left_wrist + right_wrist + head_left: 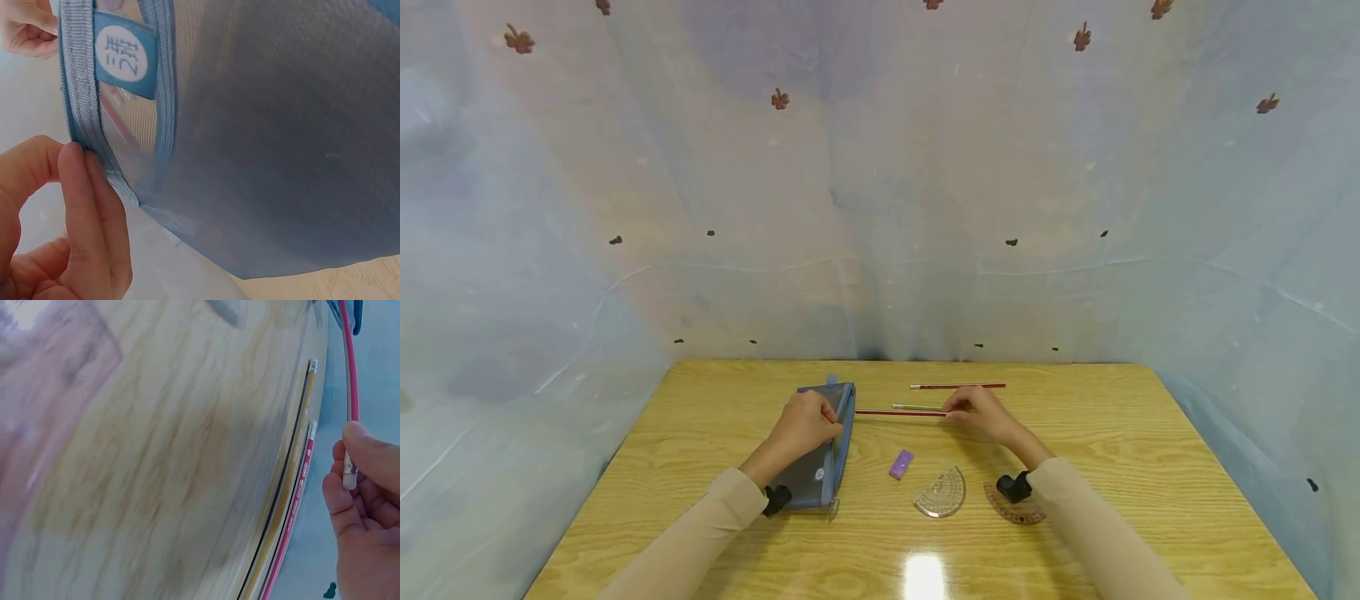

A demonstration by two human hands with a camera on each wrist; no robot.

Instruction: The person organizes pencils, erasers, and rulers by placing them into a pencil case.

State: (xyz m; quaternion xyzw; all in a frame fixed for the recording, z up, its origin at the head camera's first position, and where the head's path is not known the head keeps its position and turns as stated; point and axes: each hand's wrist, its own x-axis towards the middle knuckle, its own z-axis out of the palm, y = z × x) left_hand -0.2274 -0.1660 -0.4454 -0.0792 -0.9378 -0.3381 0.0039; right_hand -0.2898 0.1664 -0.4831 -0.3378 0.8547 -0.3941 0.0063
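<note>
My left hand [805, 423] pinches the zippered edge of a blue-grey mesh pencil pouch [269, 144], which has a round white label on a blue tab. Between the thumb and fingers of my right hand [983, 414] is a red pencil [352, 375], gripped near its white eraser end. The pencil points left, and its far end reaches the pouch's opening side in the head view. A yellowish pencil [290, 462] and another red pencil [297, 500] lie on the table close to the right hand.
On the wooden table [700, 467] are a purple eraser [901, 464] and a clear protractor [942, 493]. A pinkish protractor [1006, 510] lies below the right wrist, partly hidden by it. A pale patterned curtain [880, 208] hangs behind and at both sides.
</note>
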